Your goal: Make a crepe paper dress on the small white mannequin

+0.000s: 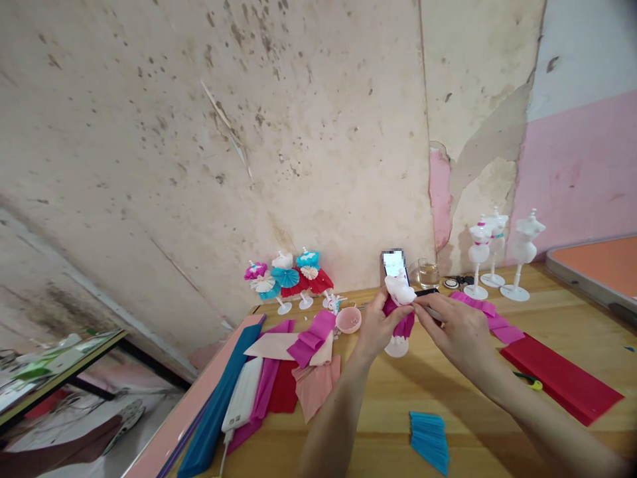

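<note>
A small white dress-form mannequin (399,290) tilts above the table, with magenta crepe paper (405,325) wrapped below its waist and its round base (397,347) showing underneath. My left hand (378,322) is closed around its left side, the thumb pressing at the waist. At the right of the waist, the fingers of my right hand (452,325) are pinched together against the mannequin; what they hold is too small to make out. A blue pleated paper piece (429,440) lies on the table in front of my hands.
Three dressed mannequins (283,279) stand at the back left, and three bare ones (480,249) at the right. A phone (393,262) leans near a glass (428,273). A pink bowl (348,320), a white power strip (243,395), red paper (562,378) and scissors (535,383) lie about.
</note>
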`<state>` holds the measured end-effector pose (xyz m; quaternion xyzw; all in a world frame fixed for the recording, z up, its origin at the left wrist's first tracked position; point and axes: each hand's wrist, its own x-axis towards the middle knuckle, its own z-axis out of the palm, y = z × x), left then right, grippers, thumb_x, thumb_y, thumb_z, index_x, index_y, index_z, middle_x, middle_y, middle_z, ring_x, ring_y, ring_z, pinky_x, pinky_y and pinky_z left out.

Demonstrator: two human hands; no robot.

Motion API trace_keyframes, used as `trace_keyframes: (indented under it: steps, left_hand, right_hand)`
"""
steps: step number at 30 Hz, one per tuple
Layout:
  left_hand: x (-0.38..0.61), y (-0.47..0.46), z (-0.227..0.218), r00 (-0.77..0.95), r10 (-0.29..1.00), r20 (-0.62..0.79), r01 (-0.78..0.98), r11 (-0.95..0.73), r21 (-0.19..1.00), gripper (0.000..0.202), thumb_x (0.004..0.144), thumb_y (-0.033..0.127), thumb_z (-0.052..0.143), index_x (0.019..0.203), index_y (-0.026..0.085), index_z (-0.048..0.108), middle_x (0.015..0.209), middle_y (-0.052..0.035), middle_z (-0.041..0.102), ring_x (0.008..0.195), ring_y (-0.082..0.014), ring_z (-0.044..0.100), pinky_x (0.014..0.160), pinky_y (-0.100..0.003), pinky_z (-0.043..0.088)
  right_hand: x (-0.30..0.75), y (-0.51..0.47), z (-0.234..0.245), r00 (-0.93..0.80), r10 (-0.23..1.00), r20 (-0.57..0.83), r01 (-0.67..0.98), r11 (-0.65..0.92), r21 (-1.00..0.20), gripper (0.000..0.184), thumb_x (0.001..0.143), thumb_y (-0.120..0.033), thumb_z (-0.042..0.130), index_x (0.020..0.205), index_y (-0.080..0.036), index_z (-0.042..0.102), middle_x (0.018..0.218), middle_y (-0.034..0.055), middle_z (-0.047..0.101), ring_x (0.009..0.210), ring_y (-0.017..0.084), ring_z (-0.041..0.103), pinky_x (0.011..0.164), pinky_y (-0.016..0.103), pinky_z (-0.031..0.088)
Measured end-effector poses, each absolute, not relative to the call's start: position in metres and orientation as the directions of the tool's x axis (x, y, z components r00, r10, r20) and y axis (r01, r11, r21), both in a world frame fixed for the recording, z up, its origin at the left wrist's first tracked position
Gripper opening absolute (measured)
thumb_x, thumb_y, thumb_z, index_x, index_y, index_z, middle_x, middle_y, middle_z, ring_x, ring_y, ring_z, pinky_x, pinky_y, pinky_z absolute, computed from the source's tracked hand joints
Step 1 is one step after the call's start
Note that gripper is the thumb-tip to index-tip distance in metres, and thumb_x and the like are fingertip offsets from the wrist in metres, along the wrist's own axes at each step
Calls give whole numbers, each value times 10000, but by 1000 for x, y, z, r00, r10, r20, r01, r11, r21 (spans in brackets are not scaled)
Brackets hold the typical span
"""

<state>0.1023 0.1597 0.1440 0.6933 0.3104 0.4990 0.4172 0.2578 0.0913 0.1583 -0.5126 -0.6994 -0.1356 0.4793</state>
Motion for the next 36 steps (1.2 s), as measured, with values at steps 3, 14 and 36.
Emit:
trace_keyframes:
  steps: [3,14,36]
  left_hand:
    - [99,159,144,309,830,464,40,-499,866,386,798,410,706,1107,191,632,1016,-62,683,911,-200,602,863,-272,460]
    - [117,164,125,239,866,439,-76,-434,898,354,823,435,666,1083,198,628,978,-54,672,865,-189,585,801,-268,442]
    - [39,216,160,-248,893,375,-554,-449,701,381,782,449,720,1036,171,659,983,-36,701,874,-113,637,841,-247,466]
  right_hand:
    - [259,89,162,-35,610,791,829,460,-318,180,954,-319,533,914,-214,673,810,-9,723,665,129,648,570,251,355]
    - [257,104,148,16,663,748,736,498,-457,162,952,-283,532,926,-188,661,830,12,698,692,130,626,594,238,395]
    - [292,181,71,-89,725,683,982,178,-61,372,1002,-299,386,1288,-186,595,986,115,727,837,218,668,674,294,398]
